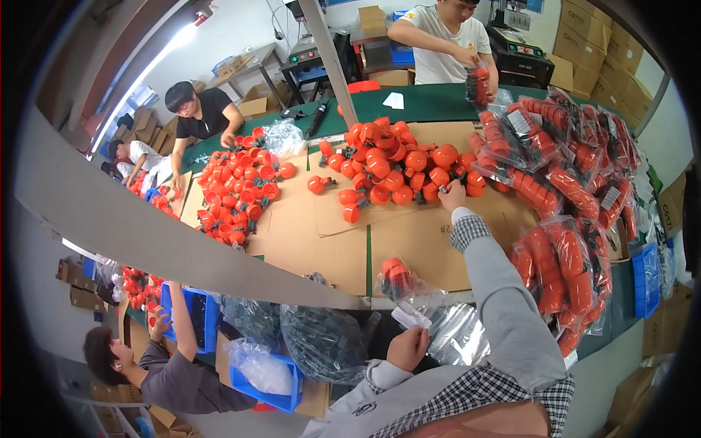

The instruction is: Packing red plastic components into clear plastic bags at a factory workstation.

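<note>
My left hand [407, 348], low in the middle of the head view, is closed on the white-labelled edge of a clear plastic bag [438, 301]. Inside the bag's far end sits a short stack of red plastic cups [396, 273]. With the arm stretched forward, my right hand [453, 196] is at the near right edge of a big pile of red cups with dark fittings [394, 164]. Its fingers are bent around the dark fitting of one cup, partly hidden by the hand.
Filled clear bags of stacked red cups [569, 241] are heaped on the right. Cardboard [314, 241] covers the table; another cup pile [237, 190] lies left. A pale post [328, 58] and beam [146, 226] cross the view. Co-workers work around the table, one holding a bag [478, 84].
</note>
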`<control>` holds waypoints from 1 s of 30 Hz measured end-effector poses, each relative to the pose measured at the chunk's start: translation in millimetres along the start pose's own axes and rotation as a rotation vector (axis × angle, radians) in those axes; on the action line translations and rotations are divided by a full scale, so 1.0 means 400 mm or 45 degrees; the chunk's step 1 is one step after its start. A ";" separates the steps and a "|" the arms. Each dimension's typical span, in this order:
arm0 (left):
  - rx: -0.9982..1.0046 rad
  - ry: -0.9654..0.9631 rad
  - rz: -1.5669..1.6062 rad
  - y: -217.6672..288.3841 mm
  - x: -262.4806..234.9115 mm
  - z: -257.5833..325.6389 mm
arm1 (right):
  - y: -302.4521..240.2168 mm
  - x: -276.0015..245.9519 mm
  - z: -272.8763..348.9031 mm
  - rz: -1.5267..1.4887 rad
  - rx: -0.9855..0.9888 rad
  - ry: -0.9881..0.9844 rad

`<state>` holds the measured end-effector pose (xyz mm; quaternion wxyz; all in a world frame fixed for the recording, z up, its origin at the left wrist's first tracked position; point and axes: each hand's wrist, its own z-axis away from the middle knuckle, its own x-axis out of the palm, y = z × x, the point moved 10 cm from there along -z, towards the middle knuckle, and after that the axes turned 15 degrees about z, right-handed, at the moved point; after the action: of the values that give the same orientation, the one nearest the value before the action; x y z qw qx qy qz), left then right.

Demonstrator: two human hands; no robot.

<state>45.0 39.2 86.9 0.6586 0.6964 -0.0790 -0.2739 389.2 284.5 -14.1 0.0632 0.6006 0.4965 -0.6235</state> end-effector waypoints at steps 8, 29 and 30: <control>0.158 0.025 -0.118 0.032 0.015 -0.013 | 0.171 -0.098 0.448 -1.523 0.941 -1.171; 0.156 0.023 -0.429 0.045 0.057 0.029 | 0.009 -0.392 0.905 -1.143 0.622 -1.445; 0.149 0.009 -0.437 0.037 0.055 0.031 | -0.002 -0.394 0.895 -1.096 0.562 -1.439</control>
<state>61.3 16.2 95.2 0.5609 0.7377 0.0276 -0.3747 185.6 -45.5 37.4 -0.0631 -0.0606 0.4429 -0.8923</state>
